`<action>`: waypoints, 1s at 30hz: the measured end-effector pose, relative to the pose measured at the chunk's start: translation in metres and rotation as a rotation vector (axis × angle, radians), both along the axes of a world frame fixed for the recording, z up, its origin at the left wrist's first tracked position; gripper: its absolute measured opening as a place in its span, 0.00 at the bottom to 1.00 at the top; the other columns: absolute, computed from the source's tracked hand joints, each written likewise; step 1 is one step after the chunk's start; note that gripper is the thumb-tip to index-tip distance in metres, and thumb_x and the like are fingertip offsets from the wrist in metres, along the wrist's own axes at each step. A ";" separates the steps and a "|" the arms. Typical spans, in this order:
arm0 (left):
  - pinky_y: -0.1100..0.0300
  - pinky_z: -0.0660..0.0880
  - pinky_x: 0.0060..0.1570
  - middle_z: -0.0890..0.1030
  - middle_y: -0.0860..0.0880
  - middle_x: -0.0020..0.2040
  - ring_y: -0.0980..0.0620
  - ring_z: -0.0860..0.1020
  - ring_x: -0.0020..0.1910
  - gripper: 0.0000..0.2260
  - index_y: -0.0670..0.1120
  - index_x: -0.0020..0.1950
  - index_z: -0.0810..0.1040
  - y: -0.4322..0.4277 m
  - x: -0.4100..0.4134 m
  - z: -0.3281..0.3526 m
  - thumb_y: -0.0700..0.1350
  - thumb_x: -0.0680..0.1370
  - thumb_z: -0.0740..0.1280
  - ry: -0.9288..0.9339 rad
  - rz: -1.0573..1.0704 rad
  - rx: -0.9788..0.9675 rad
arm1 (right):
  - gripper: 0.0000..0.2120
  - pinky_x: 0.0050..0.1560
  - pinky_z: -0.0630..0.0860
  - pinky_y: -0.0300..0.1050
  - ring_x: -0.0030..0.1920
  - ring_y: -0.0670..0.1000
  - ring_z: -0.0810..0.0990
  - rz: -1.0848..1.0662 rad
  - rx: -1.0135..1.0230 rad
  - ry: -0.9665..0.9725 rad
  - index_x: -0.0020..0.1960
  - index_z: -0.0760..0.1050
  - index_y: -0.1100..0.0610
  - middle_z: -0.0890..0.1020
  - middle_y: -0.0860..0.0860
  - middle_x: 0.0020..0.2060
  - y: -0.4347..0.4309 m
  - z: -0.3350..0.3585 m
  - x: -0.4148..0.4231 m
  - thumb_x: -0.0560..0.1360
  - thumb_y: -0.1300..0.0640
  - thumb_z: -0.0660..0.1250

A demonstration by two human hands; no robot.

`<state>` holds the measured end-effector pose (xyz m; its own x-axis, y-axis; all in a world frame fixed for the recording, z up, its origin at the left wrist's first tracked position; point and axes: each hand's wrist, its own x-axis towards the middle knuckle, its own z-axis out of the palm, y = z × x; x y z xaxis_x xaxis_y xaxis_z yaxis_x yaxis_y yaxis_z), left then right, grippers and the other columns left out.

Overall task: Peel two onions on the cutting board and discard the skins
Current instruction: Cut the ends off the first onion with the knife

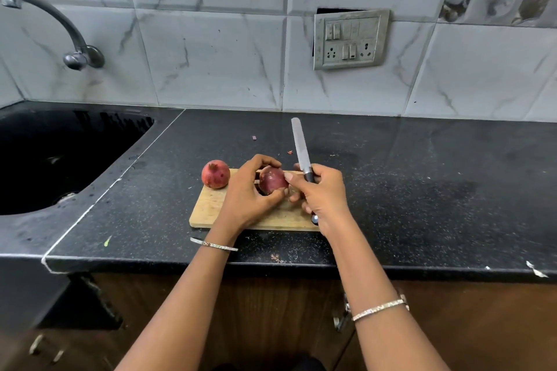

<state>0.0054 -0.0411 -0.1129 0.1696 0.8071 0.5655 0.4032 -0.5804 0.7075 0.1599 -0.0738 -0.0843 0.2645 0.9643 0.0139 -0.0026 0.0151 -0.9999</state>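
Observation:
A wooden cutting board [211, 208] lies on the black counter. On its far left corner sits a red onion [215, 174] with its papery skin on. My left hand [247, 193] grips a second, darker purple onion [272, 179] just above the board. My right hand [322, 194] holds a knife [301, 147] by its dark handle, with the blade pointing up and away. The right thumb touches the held onion's right side.
A black sink [60, 153] is sunk into the counter at the left, under a wall tap [60, 27]. Small bits of onion skin [254, 138] lie on the counter behind the board. A switch and socket plate [351, 39] is on the tiled wall.

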 end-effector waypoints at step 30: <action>0.60 0.70 0.60 0.73 0.50 0.56 0.55 0.73 0.56 0.17 0.56 0.68 0.77 -0.010 -0.005 -0.001 0.46 0.79 0.71 0.147 0.057 0.007 | 0.11 0.37 0.81 0.49 0.30 0.53 0.86 -0.063 0.193 -0.262 0.53 0.78 0.47 0.84 0.58 0.43 0.000 -0.027 0.005 0.75 0.61 0.70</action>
